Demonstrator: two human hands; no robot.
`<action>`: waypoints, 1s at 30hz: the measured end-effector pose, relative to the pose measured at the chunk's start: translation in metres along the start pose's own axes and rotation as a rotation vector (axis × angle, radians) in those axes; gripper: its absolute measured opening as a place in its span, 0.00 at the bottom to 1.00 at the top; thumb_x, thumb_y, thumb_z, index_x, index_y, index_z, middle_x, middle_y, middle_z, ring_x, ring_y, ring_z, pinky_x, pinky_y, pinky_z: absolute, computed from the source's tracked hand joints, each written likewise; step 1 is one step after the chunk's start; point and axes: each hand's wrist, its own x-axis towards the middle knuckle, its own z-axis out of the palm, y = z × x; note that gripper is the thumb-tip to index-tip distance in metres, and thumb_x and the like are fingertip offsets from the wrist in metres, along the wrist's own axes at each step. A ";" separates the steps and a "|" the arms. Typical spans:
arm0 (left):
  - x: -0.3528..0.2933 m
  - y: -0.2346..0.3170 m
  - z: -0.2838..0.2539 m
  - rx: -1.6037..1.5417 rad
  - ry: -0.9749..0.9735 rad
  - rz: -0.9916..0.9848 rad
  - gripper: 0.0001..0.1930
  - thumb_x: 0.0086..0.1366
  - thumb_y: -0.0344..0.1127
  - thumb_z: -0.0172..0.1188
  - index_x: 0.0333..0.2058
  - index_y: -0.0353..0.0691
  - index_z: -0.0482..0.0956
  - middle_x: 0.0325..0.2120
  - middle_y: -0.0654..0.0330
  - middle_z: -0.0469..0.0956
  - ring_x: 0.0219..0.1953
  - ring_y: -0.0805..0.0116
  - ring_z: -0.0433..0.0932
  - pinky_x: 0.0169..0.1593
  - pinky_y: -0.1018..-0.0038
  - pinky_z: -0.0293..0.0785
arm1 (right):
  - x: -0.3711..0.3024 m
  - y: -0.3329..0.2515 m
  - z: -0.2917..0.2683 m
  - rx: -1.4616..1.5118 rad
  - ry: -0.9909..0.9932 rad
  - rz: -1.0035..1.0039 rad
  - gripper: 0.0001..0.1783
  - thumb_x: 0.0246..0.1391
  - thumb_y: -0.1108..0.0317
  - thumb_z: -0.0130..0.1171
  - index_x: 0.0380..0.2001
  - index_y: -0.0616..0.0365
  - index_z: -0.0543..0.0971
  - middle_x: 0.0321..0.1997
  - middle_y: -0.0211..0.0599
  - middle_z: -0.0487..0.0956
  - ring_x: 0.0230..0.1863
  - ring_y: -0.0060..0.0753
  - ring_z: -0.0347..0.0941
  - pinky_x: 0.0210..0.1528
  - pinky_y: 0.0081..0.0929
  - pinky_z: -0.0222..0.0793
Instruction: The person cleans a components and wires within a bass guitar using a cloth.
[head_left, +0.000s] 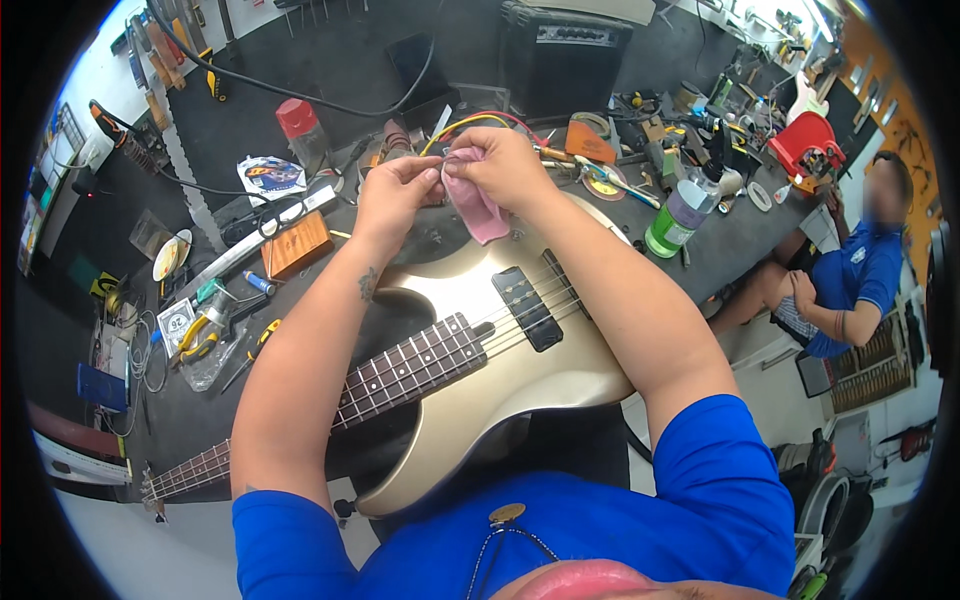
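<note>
A rose-pink fabric cloth [478, 212] hung from the right hand [497, 168], its upper end gripped between the thumb and bent fingers, its loose end dangling below them. The left hand [398, 198] was just beside the cloth's upper end, thumb and fingers drawn together; whether they pinched anything could not be told. Below both hands, a pale gold electric bass guitar [468, 405] lay along the near edge of the dark desk [738, 235], its neck running toward the near left corner. Near the right edge stood a clear plastic bottle with a purple label and dark top [685, 210], green showing in its lower part. Toward the far side, left of the hands, was a clear container with a red lid [303, 130]; its contents could not be made out.
</note>
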 end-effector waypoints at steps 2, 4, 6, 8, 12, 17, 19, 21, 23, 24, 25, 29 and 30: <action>0.001 -0.001 0.003 0.096 -0.010 -0.035 0.13 0.77 0.28 0.59 0.55 0.25 0.80 0.41 0.56 0.83 0.38 0.72 0.82 0.48 0.73 0.83 | -0.002 -0.003 -0.002 -0.103 0.079 -0.191 0.11 0.53 0.73 0.73 0.40 0.61 0.88 0.38 0.40 0.88 0.41 0.33 0.85 0.45 0.31 0.78; 0.002 -0.001 0.001 0.037 -0.050 -0.068 0.13 0.78 0.29 0.58 0.54 0.26 0.81 0.39 0.58 0.83 0.35 0.74 0.80 0.45 0.75 0.82 | 0.000 -0.003 -0.007 -0.107 0.059 -0.242 0.10 0.52 0.74 0.72 0.39 0.60 0.88 0.37 0.41 0.87 0.40 0.35 0.85 0.45 0.32 0.78; 0.003 -0.002 -0.003 -0.022 -0.089 -0.096 0.13 0.79 0.31 0.57 0.53 0.26 0.81 0.37 0.60 0.82 0.32 0.77 0.77 0.41 0.76 0.80 | 0.001 -0.003 -0.011 -0.113 0.040 -0.297 0.10 0.51 0.74 0.72 0.39 0.59 0.88 0.36 0.41 0.87 0.40 0.37 0.85 0.45 0.32 0.78; 0.000 0.000 -0.010 -0.256 -0.202 -0.247 0.11 0.80 0.32 0.56 0.50 0.29 0.80 0.36 0.62 0.81 0.30 0.77 0.76 0.39 0.77 0.78 | 0.002 -0.003 -0.009 -0.166 -0.016 -0.381 0.09 0.50 0.76 0.71 0.37 0.59 0.87 0.36 0.42 0.86 0.39 0.38 0.84 0.44 0.33 0.77; -0.001 0.009 -0.015 -0.301 -0.218 -0.292 0.11 0.79 0.32 0.58 0.50 0.29 0.80 0.38 0.59 0.82 0.32 0.75 0.79 0.40 0.75 0.80 | 0.005 0.005 -0.002 -0.170 -0.014 -0.431 0.08 0.51 0.78 0.71 0.37 0.60 0.87 0.38 0.39 0.86 0.39 0.36 0.84 0.44 0.33 0.78; -0.007 0.015 0.008 0.345 0.013 0.241 0.06 0.72 0.25 0.63 0.44 0.30 0.83 0.38 0.51 0.87 0.39 0.63 0.87 0.45 0.67 0.83 | 0.009 0.013 0.002 0.612 -0.081 0.112 0.10 0.60 0.77 0.70 0.44 0.64 0.83 0.43 0.39 0.86 0.43 0.30 0.84 0.48 0.30 0.82; -0.018 0.021 0.016 0.766 0.077 0.507 0.07 0.65 0.21 0.65 0.42 0.31 0.85 0.37 0.44 0.86 0.40 0.51 0.88 0.45 0.63 0.82 | 0.008 0.013 0.003 0.739 -0.090 0.241 0.11 0.61 0.77 0.69 0.46 0.65 0.82 0.44 0.40 0.86 0.44 0.30 0.85 0.49 0.30 0.83; -0.016 0.021 0.022 0.811 0.100 0.604 0.07 0.65 0.20 0.65 0.42 0.31 0.84 0.36 0.43 0.86 0.40 0.49 0.88 0.45 0.63 0.82 | 0.010 0.016 -0.002 0.907 -0.112 0.423 0.13 0.64 0.77 0.66 0.51 0.67 0.79 0.45 0.41 0.86 0.46 0.32 0.86 0.51 0.32 0.84; -0.016 0.020 0.020 0.864 0.123 0.695 0.08 0.65 0.20 0.65 0.42 0.31 0.84 0.36 0.43 0.86 0.40 0.47 0.87 0.44 0.63 0.82 | 0.010 0.011 -0.001 0.902 -0.110 0.397 0.14 0.64 0.76 0.66 0.51 0.67 0.80 0.45 0.41 0.86 0.46 0.31 0.85 0.51 0.32 0.84; -0.016 0.019 0.020 0.844 0.137 0.680 0.06 0.66 0.21 0.64 0.42 0.30 0.84 0.35 0.45 0.86 0.39 0.50 0.88 0.44 0.64 0.82 | 0.010 0.010 0.000 0.894 -0.104 0.369 0.14 0.64 0.75 0.67 0.50 0.67 0.80 0.45 0.40 0.86 0.45 0.31 0.85 0.51 0.31 0.83; -0.015 0.020 0.021 0.824 0.150 0.668 0.05 0.68 0.22 0.64 0.41 0.29 0.84 0.34 0.47 0.87 0.38 0.54 0.88 0.44 0.64 0.82 | 0.011 0.012 0.001 0.896 -0.103 0.369 0.14 0.64 0.75 0.67 0.50 0.67 0.80 0.45 0.40 0.86 0.45 0.31 0.85 0.51 0.31 0.83; -0.008 0.027 0.018 0.124 0.088 0.109 0.06 0.75 0.26 0.61 0.41 0.29 0.84 0.34 0.59 0.86 0.36 0.70 0.85 0.48 0.67 0.85 | 0.014 0.007 -0.003 0.405 -0.057 -0.027 0.11 0.60 0.75 0.71 0.46 0.62 0.84 0.42 0.35 0.87 0.44 0.26 0.83 0.49 0.28 0.80; -0.005 0.025 0.008 0.128 0.091 0.107 0.06 0.75 0.26 0.61 0.41 0.29 0.84 0.34 0.59 0.86 0.36 0.70 0.85 0.48 0.67 0.85 | 0.014 0.003 -0.006 0.188 -0.047 -0.153 0.10 0.58 0.75 0.71 0.44 0.60 0.86 0.42 0.33 0.87 0.44 0.25 0.82 0.48 0.27 0.78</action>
